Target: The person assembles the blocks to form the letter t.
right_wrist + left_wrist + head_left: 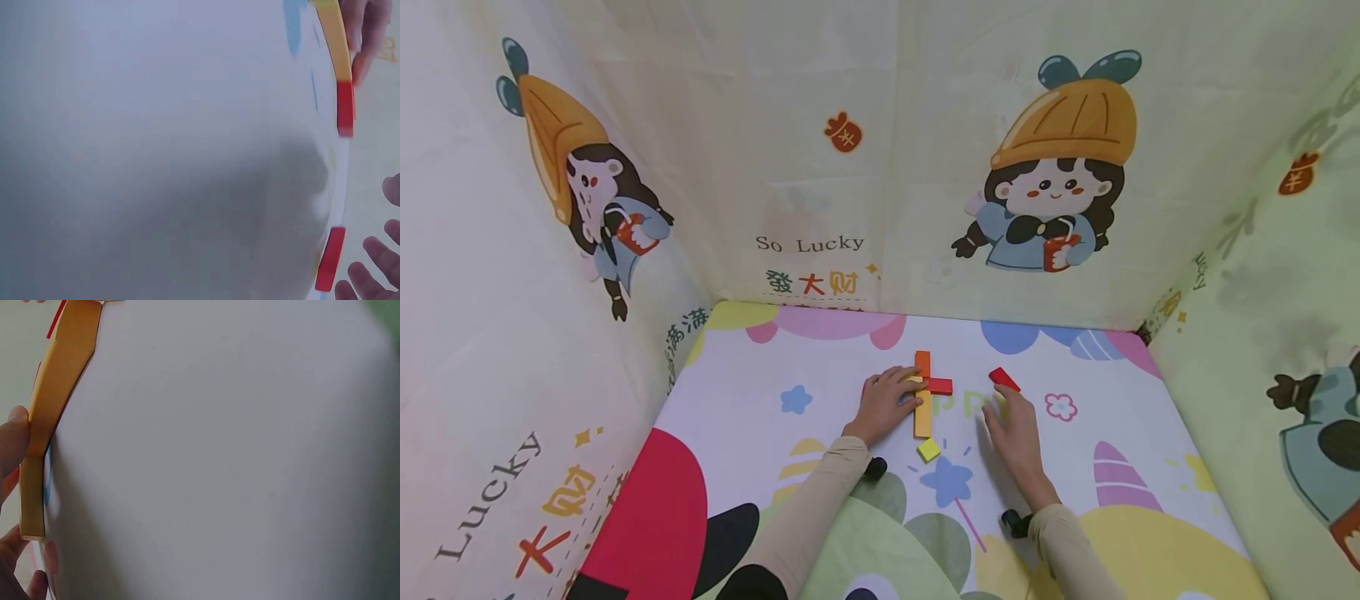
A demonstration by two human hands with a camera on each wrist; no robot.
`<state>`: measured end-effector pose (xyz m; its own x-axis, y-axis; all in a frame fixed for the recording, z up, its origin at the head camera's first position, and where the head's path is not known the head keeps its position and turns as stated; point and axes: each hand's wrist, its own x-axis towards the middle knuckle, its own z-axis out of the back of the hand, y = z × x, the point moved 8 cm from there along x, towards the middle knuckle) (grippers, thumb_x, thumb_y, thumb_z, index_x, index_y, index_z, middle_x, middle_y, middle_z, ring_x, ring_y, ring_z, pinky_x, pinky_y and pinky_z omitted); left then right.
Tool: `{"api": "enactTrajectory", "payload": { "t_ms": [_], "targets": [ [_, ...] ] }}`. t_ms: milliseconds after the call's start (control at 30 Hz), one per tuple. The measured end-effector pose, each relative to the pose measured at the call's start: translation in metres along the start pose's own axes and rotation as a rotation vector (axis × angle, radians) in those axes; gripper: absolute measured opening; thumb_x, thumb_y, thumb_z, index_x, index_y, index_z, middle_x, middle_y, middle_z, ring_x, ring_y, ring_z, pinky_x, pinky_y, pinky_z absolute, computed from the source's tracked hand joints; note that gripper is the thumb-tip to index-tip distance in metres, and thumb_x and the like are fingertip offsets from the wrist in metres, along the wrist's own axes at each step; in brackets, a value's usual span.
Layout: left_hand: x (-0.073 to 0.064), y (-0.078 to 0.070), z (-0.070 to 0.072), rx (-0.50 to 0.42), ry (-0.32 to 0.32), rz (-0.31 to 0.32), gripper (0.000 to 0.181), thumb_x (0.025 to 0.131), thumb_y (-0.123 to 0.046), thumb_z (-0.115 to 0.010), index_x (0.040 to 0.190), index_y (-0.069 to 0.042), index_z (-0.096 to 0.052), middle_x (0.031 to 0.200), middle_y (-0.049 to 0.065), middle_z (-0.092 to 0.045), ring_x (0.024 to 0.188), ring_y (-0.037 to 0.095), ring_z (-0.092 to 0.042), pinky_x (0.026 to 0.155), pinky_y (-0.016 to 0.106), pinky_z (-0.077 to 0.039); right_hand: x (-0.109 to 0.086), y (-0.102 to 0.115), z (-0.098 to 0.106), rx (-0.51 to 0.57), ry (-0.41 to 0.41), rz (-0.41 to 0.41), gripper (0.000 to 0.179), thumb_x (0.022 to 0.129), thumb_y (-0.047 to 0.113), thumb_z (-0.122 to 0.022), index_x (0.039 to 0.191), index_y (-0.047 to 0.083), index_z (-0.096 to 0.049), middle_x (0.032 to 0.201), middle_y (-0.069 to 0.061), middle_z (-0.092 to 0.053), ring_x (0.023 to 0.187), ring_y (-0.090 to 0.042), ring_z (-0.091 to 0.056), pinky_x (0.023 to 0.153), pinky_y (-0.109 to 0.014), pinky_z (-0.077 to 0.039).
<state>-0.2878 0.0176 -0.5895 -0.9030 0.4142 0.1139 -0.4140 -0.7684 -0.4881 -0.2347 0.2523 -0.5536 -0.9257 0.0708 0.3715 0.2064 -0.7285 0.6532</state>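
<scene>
My left hand (886, 406) rests on a cross-like layout of blocks on the mat, its fingertips touching the blocks near the crossing and partly hiding the left arm. An orange block (922, 361) forms the far end, a long yellow-orange block (922, 421) the near end, and a red block (941, 387) the right arm. In the left wrist view the thumb touches the long block's side (59, 381), and a shorter yellow block (32, 503) lies by the fingers. Fingers spread and holding nothing, my right hand (1017, 433) is beside a loose red block (1004, 380).
A small yellow block (928, 451) lies just in front of the long block. The printed mat (842, 358) is enclosed by hanging cloth walls (925, 167) at the back and both sides. Dark wrist devices (1017, 523) sit under the forearms.
</scene>
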Motion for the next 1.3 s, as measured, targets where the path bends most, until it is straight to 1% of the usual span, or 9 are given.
{"api": "enactTrajectory", "payload": {
  "t_ms": [200, 267, 367, 533, 667, 867, 1033, 1200, 1300],
  "targets": [
    [0.0, 0.0, 0.0, 0.001, 0.005, 0.004, 0.041, 0.104, -0.044, -0.062, 0.142, -0.033, -0.065, 0.161, -0.008, -0.049, 0.153, 0.021, -0.04, 0.115, 0.056, -0.036, 0.02, -0.018, 0.002, -0.03, 0.044, -0.066, 0.047, 0.091, 0.003, -0.075, 0.133, -0.012, -0.06, 0.131, -0.033, -0.065, 0.124, -0.05, -0.059, 0.111, -0.062, -0.045],
    [0.0, 0.0, 0.0, 0.004, 0.009, 0.007, 0.041, 0.104, -0.045, -0.062, 0.143, -0.033, -0.065, 0.161, -0.009, -0.049, 0.153, 0.021, -0.04, 0.116, 0.056, -0.036, 0.025, -0.024, 0.004, -0.037, 0.068, -0.094, 0.049, 0.092, 0.004, -0.074, 0.137, -0.011, -0.058, 0.136, -0.032, -0.063, 0.128, -0.05, -0.056, 0.113, -0.062, -0.042],
    [0.0, 0.0, 0.0, 0.009, 0.009, 0.01, 0.041, 0.104, -0.044, -0.062, 0.143, -0.033, -0.065, 0.161, -0.009, -0.049, 0.153, 0.021, -0.04, 0.116, 0.055, -0.036, 0.033, -0.031, 0.005, -0.058, 0.108, -0.109, 0.053, 0.094, 0.006, -0.072, 0.141, -0.009, -0.055, 0.143, -0.032, -0.058, 0.135, -0.051, -0.052, 0.117, -0.063, -0.039],
    [0.0, -0.001, 0.001, 0.003, 0.002, 0.008, 0.041, 0.103, -0.044, -0.063, 0.143, -0.033, -0.065, 0.161, -0.007, -0.05, 0.152, 0.021, -0.041, 0.115, 0.056, -0.036, 0.044, -0.04, 0.004, -0.122, 0.215, -0.097, 0.058, 0.097, 0.011, -0.071, 0.147, -0.008, -0.05, 0.15, -0.032, -0.052, 0.141, -0.052, -0.047, 0.12, -0.063, -0.035],
    [0.0, -0.001, 0.001, -0.001, -0.003, 0.003, 0.041, 0.103, -0.043, -0.063, 0.142, -0.033, -0.065, 0.16, -0.007, -0.05, 0.152, 0.021, -0.041, 0.115, 0.056, -0.036, 0.049, -0.049, -0.001, -0.14, 0.312, -0.135, 0.063, 0.099, 0.015, -0.069, 0.153, -0.005, -0.044, 0.155, -0.03, -0.048, 0.143, -0.05, -0.044, 0.12, -0.062, -0.036],
    [0.0, 0.0, -0.001, 0.004, -0.007, 0.0, 0.041, 0.103, -0.045, -0.062, 0.142, -0.034, -0.065, 0.161, -0.009, -0.05, 0.152, 0.02, -0.042, 0.114, 0.056, -0.036, 0.054, -0.056, -0.008, -0.154, 0.409, -0.157, 0.066, 0.102, 0.019, -0.066, 0.157, -0.005, -0.038, 0.157, -0.031, -0.045, 0.145, -0.05, -0.043, 0.12, -0.062, -0.036],
    [0.001, 0.002, -0.003, 0.017, -0.011, -0.004, 0.041, 0.104, -0.047, -0.061, 0.143, -0.035, -0.065, 0.161, -0.01, -0.049, 0.152, 0.02, -0.041, 0.114, 0.055, -0.037, 0.059, -0.055, -0.01, -0.184, 0.439, -0.127, 0.062, 0.102, 0.019, -0.065, 0.153, -0.008, -0.042, 0.153, -0.033, -0.05, 0.14, -0.051, -0.048, 0.118, -0.063, -0.038],
    [0.001, 0.003, -0.004, 0.006, -0.015, -0.011, 0.041, 0.104, -0.047, -0.061, 0.142, -0.035, -0.065, 0.161, -0.01, -0.049, 0.152, 0.02, -0.041, 0.114, 0.055, -0.037, 0.062, -0.05, -0.009, -0.23, 0.445, -0.081, 0.056, 0.101, 0.018, -0.067, 0.146, -0.01, -0.051, 0.142, -0.033, -0.059, 0.126, -0.049, -0.058, 0.112, -0.063, -0.044],
    [0.002, 0.004, -0.005, 0.011, -0.018, -0.015, 0.041, 0.104, -0.048, -0.06, 0.143, -0.035, -0.065, 0.161, -0.01, -0.049, 0.152, 0.02, -0.042, 0.114, 0.055, -0.037, 0.062, -0.048, -0.009, -0.242, 0.444, -0.08, 0.053, 0.1, 0.017, -0.069, 0.143, -0.01, -0.054, 0.137, -0.032, -0.063, 0.119, -0.047, -0.061, 0.108, -0.062, -0.048]
  ]
}}
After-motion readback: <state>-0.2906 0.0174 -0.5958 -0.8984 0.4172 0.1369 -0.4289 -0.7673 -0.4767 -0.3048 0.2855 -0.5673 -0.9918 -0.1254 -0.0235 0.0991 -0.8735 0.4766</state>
